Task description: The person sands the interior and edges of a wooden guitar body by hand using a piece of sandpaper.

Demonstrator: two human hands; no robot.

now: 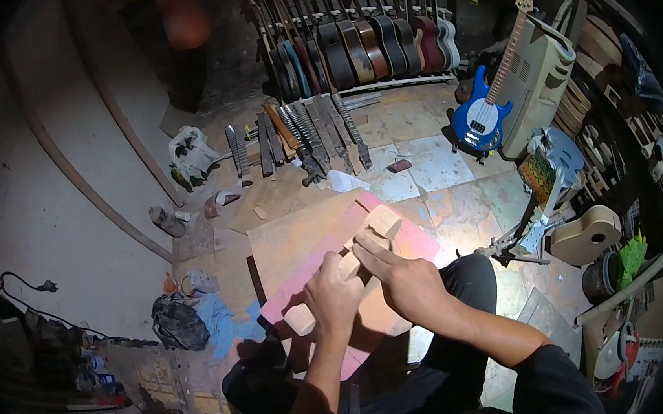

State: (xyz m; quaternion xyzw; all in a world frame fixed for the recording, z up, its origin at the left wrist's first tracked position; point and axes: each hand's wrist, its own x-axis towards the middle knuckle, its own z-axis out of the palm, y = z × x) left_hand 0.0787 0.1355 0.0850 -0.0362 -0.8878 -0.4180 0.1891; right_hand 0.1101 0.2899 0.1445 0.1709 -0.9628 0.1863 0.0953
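A pale, bare wooden piece (384, 220) with a rounded far end lies slantwise in front of me. A pale block-like end (300, 320) shows by my left wrist; whether it belongs to the same piece is hidden by my hands. My left hand (334, 292) is closed around the wood, its fingers curled. With two fingers stretched along the top of the wood, my right hand (407, 281) grips and presses it just right of the left. Beneath the hands lie a pink board (291, 291) and a tan sheet (291, 238).
Several dark guitar necks (305, 134) lie on the floor ahead, before a rack of guitars (369, 50). A blue bass guitar (481, 119) stands at the right, with an unfinished guitar body (586, 236) nearer. A black plastic bag (178, 323) and blue cloth (219, 319) lie left.
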